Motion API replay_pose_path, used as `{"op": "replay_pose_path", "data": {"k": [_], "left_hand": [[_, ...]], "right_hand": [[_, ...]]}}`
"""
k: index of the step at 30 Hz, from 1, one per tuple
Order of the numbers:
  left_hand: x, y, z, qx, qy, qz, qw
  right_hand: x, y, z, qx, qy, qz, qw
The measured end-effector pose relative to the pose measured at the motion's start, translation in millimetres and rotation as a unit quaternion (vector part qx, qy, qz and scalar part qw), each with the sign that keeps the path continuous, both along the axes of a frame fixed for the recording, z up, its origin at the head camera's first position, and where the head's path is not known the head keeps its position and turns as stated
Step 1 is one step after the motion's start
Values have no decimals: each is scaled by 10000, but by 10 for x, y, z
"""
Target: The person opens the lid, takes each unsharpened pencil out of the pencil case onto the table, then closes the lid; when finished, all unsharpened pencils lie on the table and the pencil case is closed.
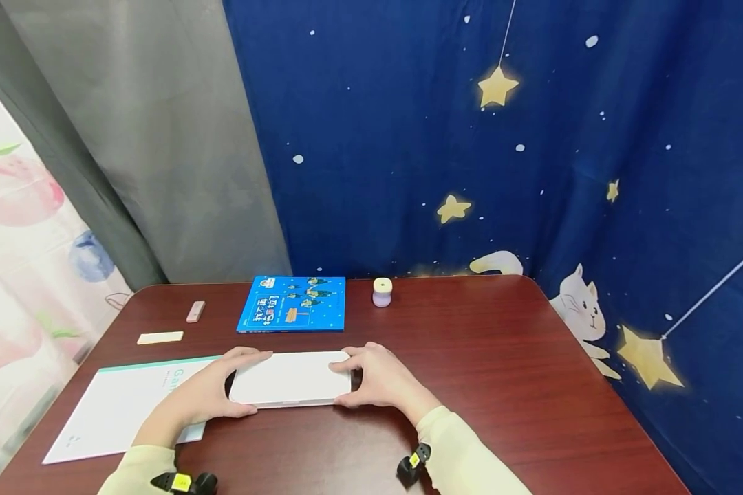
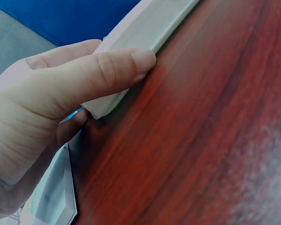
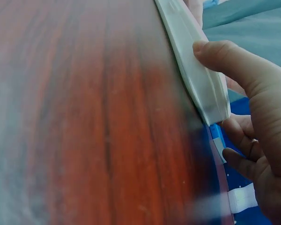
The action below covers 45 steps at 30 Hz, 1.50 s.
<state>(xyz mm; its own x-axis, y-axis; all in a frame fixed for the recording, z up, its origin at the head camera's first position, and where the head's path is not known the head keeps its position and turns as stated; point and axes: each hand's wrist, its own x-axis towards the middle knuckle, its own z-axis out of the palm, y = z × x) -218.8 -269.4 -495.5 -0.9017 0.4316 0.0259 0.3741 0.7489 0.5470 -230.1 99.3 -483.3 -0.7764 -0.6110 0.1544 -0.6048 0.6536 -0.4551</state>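
A flat white box (image 1: 291,378) with rounded corners lies in the middle of the head view, low over the table. My left hand (image 1: 207,388) grips its left end, thumb along the near side and fingers at the far side. At the other end, my right hand (image 1: 380,378) holds it the same way. In the left wrist view, the thumb (image 2: 117,70) presses on the box's side (image 2: 136,35). From the right wrist, the right thumb (image 3: 220,54) touches the pale side of the box (image 3: 196,65). Whether its underside touches the table cannot be told.
Left of the box lies a white notebook (image 1: 117,409), partly behind my left hand. A blue picture book (image 1: 294,306) is at the back, with a small yellow-topped lilac container (image 1: 382,292) to its right. A pink block (image 1: 195,311) and a cream strip (image 1: 159,337) lie back left.
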Motion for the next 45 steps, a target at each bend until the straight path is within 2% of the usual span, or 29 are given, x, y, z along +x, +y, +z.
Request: {"op": "replay_pose_path", "data": {"k": [11, 15, 22, 29, 34, 41, 45], "left_hand": [[-6, -1, -5, 55, 65, -15, 10000], [-2, -13, -38, 68, 85, -21, 9999], [-28, -19, -29, 109, 95, -88, 9999], [-15, -23, -47, 379, 20, -144, 9992], [33, -14, -78, 550, 49, -87, 9984], [90, 22, -59, 718, -113, 164, 9972], [90, 30, -46, 821, -113, 370, 9959]], "right_hand": [[-55, -25, 40, 15, 64, 156, 9999], [-67, -31, 40, 62, -19, 164, 9998], [-92, -28, 67, -17, -207, 81, 9998], [-139, 13, 85, -773, -690, 25, 9946], [-178, 17, 95, -1026, -899, 98, 9906], [-211, 46, 105, -1208, -1170, -30, 9857], [-240, 55, 105, -1366, -1303, -349, 9814]]}}
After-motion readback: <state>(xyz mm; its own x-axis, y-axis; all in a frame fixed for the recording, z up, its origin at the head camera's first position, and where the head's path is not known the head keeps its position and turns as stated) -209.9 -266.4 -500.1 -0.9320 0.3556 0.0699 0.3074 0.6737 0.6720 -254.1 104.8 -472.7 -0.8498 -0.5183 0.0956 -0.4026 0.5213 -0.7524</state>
